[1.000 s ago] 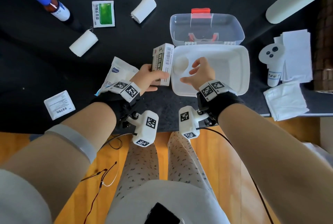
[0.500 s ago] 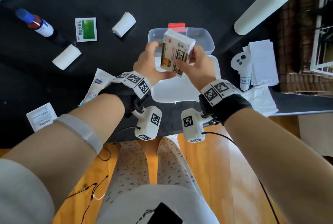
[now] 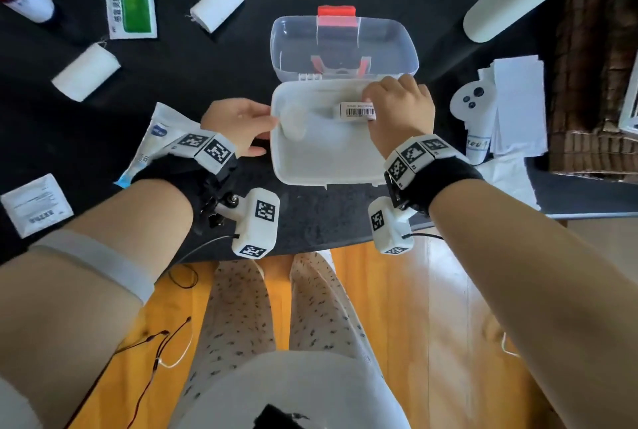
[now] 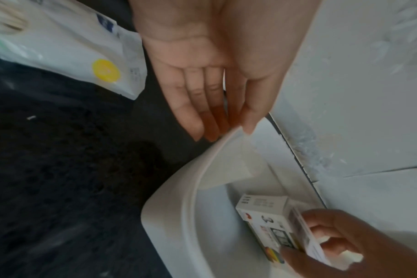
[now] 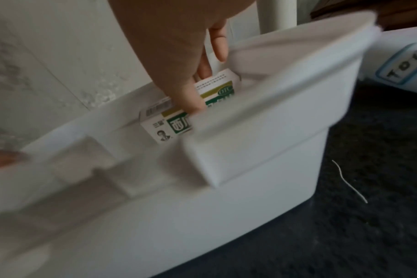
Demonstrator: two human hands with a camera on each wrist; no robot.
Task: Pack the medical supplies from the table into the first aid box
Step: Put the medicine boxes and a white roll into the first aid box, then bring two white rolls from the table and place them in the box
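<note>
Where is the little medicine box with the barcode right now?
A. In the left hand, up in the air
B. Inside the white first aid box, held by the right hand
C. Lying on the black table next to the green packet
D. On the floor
B: the right hand grips the medicine box down inside the first aid box, while the left hand rests open-fingered at its rim.

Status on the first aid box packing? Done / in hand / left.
Done: one gauze roll already lies in the first aid box, lid open.
In hand: right hand is lowering the medicine carton inside; left hand steadies the rim.
Left on the table: two gauze rolls, green sachet, bottle, white pouch, white sachet.
</note>
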